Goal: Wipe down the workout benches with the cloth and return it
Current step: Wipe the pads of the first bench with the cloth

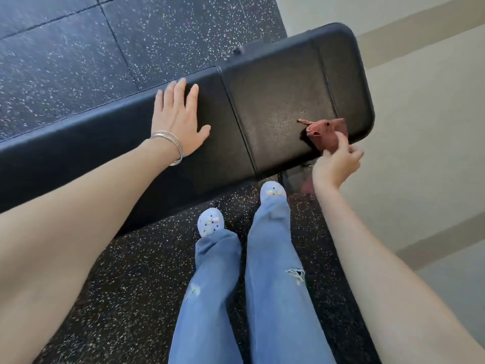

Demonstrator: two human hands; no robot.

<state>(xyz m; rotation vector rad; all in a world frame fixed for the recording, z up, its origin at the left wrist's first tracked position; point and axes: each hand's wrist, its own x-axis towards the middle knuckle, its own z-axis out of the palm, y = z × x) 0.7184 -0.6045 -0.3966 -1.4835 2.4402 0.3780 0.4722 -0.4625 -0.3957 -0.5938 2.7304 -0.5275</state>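
Nearest, ripped blue jeans (262, 298) over pale clogs (210, 225) dotted with charms, planted on black speckled rubber flooring (131, 285). Just beyond, left hand (178, 119) laid flat on the long pad of the black workout bench (275, 101), fingers straight and slightly spread, thin silver bangles (170, 145) at the wrist. Rightward, right hand (336, 164) at the near edge of the shorter end pad, thumb and fingertips pinching a crumpled reddish-brown cloth (328, 135), bunched up over that pad; touching it or just above, cannot tell. Farther off, cream wall (420, 101) with tan stripes.
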